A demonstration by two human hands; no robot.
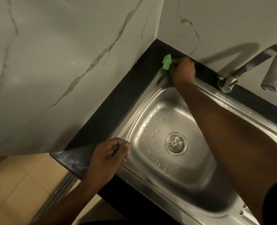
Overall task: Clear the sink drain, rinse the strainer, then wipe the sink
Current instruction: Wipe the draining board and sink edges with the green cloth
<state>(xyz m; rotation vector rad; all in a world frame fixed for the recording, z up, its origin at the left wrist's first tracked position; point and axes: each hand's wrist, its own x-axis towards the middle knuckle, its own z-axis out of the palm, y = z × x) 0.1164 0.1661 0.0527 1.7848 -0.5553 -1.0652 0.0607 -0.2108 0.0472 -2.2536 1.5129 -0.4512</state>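
Note:
A stainless steel sink [150, 101] is set in a black counter, its basin wet with droplets. The round metal strainer [175, 143] sits in the drain at the basin's middle. My right hand [183, 70] reaches across the basin to the sink's far corner and holds a green sponge [167, 61] against the rim and counter there. My left hand [109, 157] rests on the near left rim of the sink, fingers curled shut; a thin dark line shows between the fingers, too small to tell what it is.
A black counter [118, 98] borders the sink against two white marble-patterned walls that meet in a corner. A chrome tap [248, 69] stands at the back right, its spout arching over the rim. Beige floor tiles [17, 184] lie at lower left.

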